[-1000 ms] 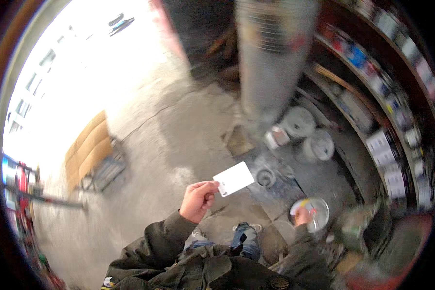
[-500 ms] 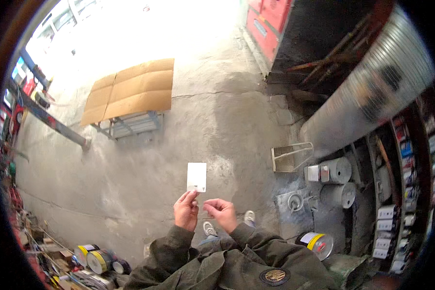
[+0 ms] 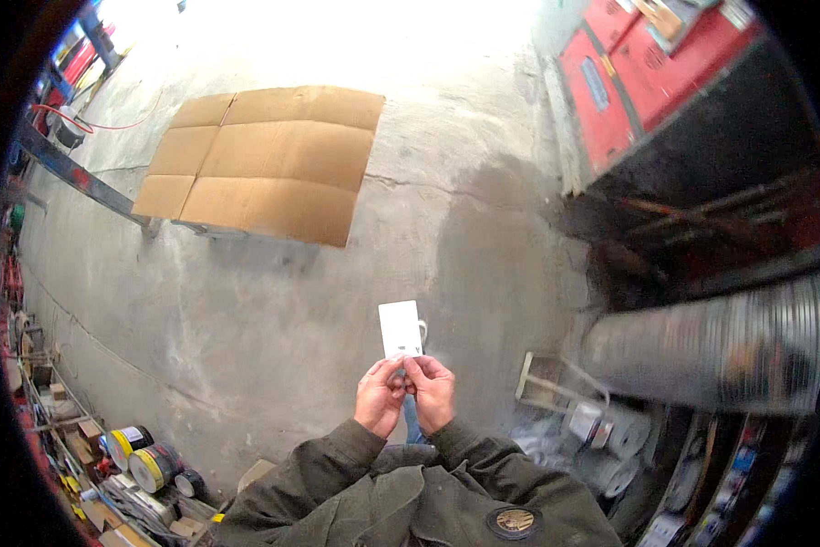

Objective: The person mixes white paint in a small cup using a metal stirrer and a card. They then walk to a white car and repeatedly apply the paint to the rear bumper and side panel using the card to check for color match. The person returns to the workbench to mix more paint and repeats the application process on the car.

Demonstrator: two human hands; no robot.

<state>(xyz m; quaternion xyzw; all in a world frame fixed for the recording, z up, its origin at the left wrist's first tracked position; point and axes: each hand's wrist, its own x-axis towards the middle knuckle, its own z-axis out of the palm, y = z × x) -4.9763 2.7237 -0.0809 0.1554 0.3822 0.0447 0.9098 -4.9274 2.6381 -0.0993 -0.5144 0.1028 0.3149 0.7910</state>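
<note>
Pinching the lower edge of a white card (image 3: 399,326) with left hand (image 3: 379,399) and right hand (image 3: 433,392), close together; holding its top edge outward over concrete floor (image 3: 291,333), with broad room reaching to the creased cardboard sheet (image 3: 273,164) at upper left and the ribbed metal cylinder (image 3: 692,351) at right

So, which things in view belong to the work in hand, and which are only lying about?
In hand:
- white card, held by left hand and right hand

Lying about:
- cardboard sheet
- yellow-banded cans
- ribbed metal cylinder
</note>
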